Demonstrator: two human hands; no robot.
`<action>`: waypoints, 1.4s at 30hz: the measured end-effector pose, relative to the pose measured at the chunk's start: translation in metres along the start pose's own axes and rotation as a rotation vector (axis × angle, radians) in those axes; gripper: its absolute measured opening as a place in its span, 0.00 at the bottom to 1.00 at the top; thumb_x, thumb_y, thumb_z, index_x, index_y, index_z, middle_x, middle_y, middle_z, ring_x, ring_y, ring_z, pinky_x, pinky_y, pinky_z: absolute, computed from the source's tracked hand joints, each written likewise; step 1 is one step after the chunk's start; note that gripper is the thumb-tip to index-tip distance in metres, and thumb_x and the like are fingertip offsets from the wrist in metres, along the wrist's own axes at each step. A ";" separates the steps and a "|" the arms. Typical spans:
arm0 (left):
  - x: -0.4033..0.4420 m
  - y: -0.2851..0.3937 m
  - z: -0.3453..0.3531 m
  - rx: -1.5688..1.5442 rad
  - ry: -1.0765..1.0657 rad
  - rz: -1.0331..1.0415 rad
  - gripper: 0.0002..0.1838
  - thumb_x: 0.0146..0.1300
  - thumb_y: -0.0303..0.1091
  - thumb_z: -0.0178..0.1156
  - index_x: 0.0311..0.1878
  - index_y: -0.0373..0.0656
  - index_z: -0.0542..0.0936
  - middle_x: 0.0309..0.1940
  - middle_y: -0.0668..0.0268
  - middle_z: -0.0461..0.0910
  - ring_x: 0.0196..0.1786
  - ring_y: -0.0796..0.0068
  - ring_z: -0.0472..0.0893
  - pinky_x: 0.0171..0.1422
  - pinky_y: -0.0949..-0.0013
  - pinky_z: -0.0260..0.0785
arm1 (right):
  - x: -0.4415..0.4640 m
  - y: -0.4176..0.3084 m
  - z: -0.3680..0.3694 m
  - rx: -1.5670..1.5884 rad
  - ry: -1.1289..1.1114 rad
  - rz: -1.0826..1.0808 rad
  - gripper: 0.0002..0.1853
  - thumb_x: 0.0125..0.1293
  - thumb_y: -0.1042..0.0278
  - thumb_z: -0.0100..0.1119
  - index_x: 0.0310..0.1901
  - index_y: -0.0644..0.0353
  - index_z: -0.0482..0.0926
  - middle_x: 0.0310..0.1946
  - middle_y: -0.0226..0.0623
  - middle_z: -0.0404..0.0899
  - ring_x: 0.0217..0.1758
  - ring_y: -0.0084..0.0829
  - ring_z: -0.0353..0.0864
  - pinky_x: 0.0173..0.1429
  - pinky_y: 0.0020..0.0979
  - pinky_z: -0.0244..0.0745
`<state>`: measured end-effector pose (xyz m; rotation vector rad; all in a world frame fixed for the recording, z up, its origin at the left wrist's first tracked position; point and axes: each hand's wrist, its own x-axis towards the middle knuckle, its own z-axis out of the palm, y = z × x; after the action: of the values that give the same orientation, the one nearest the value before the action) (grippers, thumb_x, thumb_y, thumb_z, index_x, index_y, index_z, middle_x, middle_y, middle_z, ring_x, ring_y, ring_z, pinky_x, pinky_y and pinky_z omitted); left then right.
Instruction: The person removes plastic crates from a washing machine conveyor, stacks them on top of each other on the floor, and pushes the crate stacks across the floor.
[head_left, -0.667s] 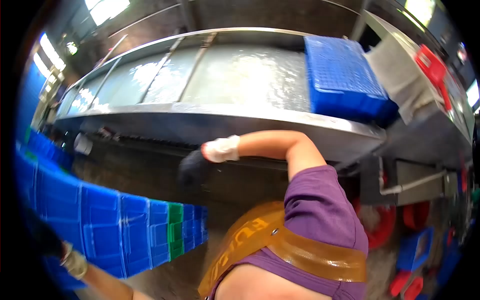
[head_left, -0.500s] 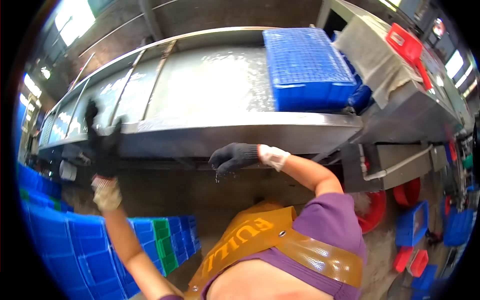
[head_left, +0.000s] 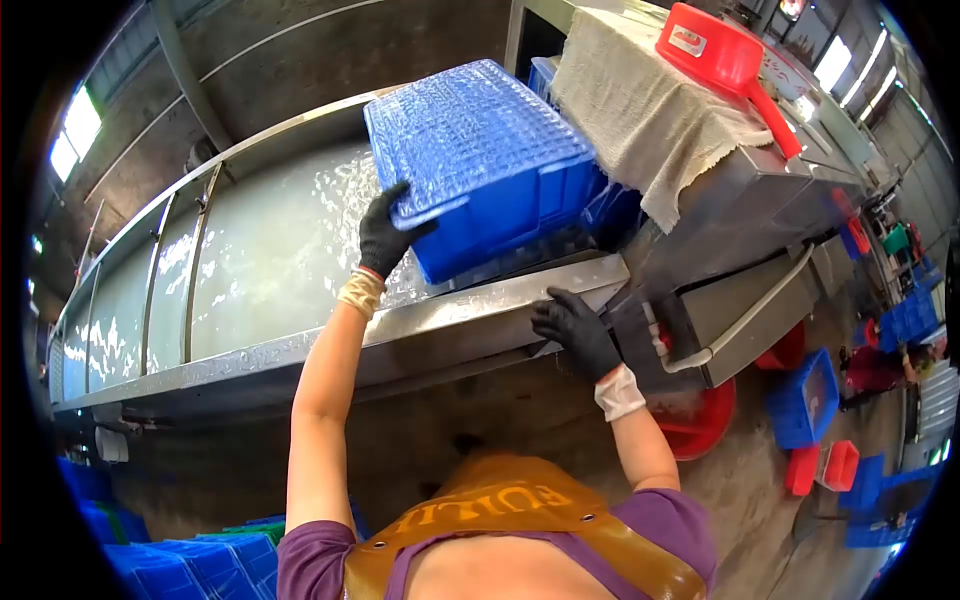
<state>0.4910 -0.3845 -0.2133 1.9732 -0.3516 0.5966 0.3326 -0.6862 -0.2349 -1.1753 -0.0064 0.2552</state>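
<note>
A blue plastic crate [head_left: 490,150], its top wet and shiny, sits tilted at the right end of a long metal trough [head_left: 270,355] of water. My left hand [head_left: 390,235], in a dark glove, is at the crate's near left corner, fingers wrapped round its edge. In a matching dark glove, my right hand [head_left: 578,330] is at the trough's front rim, fingers apart and nothing in them, below and right of the crate.
A beige cloth [head_left: 650,105] and a red scoop [head_left: 715,50] lie on the metal unit at the right. Red tubs [head_left: 700,425] and a blue bin [head_left: 805,400] stand on the floor. Stacked blue crates [head_left: 200,565] are at lower left. Another person [head_left: 880,370] is far right.
My left hand has come up from the lower left and taken hold of the crate's corner. My right hand has moved to the trough rim. The view has swung right, and the crate now sits tilted.
</note>
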 end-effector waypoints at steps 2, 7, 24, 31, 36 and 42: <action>0.017 0.040 -0.008 0.116 0.042 0.041 0.36 0.34 0.40 0.75 0.51 0.40 0.74 0.45 0.59 0.77 0.49 0.68 0.76 0.57 0.68 0.67 | 0.026 -0.011 0.024 0.188 0.089 -0.038 0.18 0.63 0.63 0.55 0.49 0.66 0.69 0.41 0.39 0.76 0.49 0.30 0.73 0.51 0.31 0.71; 0.003 0.054 -0.027 -0.074 0.034 -0.026 0.33 0.35 0.35 0.75 0.50 0.40 0.75 0.43 0.59 0.77 0.46 0.70 0.77 0.54 0.69 0.70 | 0.113 0.018 0.019 0.740 -0.085 0.071 0.14 0.63 0.59 0.53 0.45 0.59 0.73 0.41 0.37 0.76 0.49 0.34 0.71 0.56 0.35 0.67; -0.253 0.211 -0.090 0.605 0.602 0.114 0.32 0.38 0.43 0.73 0.48 0.42 0.73 0.34 0.58 0.75 0.38 0.62 0.77 0.43 0.64 0.69 | 0.000 0.089 0.102 0.503 -0.278 0.436 0.35 0.56 0.41 0.56 0.59 0.56 0.63 0.56 0.33 0.69 0.60 0.39 0.65 0.66 0.44 0.55; -0.466 0.277 0.014 0.384 0.890 -0.610 0.41 0.40 0.41 0.73 0.57 0.43 0.62 0.46 0.55 0.71 0.47 0.60 0.74 0.52 0.60 0.67 | -0.095 0.089 0.103 0.169 -0.648 0.269 0.34 0.59 0.48 0.57 0.62 0.57 0.59 0.59 0.42 0.63 0.60 0.40 0.63 0.65 0.42 0.57; -0.519 0.343 0.048 -0.122 1.362 -0.793 0.38 0.49 0.36 0.68 0.61 0.41 0.59 0.53 0.61 0.68 0.54 0.64 0.71 0.58 0.60 0.66 | -0.188 0.126 0.179 -0.420 -1.025 -0.325 0.22 0.48 0.75 0.67 0.45 0.59 0.68 0.39 0.35 0.72 0.42 0.29 0.72 0.49 0.31 0.69; -0.653 0.282 0.064 -1.006 1.705 -0.475 0.29 0.62 0.46 0.53 0.63 0.45 0.60 0.56 0.61 0.67 0.57 0.63 0.69 0.62 0.57 0.63 | -0.340 0.242 0.195 -1.054 -1.484 -0.857 0.32 0.35 0.48 0.71 0.42 0.55 0.71 0.29 0.40 0.74 0.30 0.43 0.76 0.32 0.39 0.70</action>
<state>-0.1754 -0.5760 -0.3855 0.1540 0.7387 1.1991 -0.0716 -0.4900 -0.3368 -1.6031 -2.1024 0.3030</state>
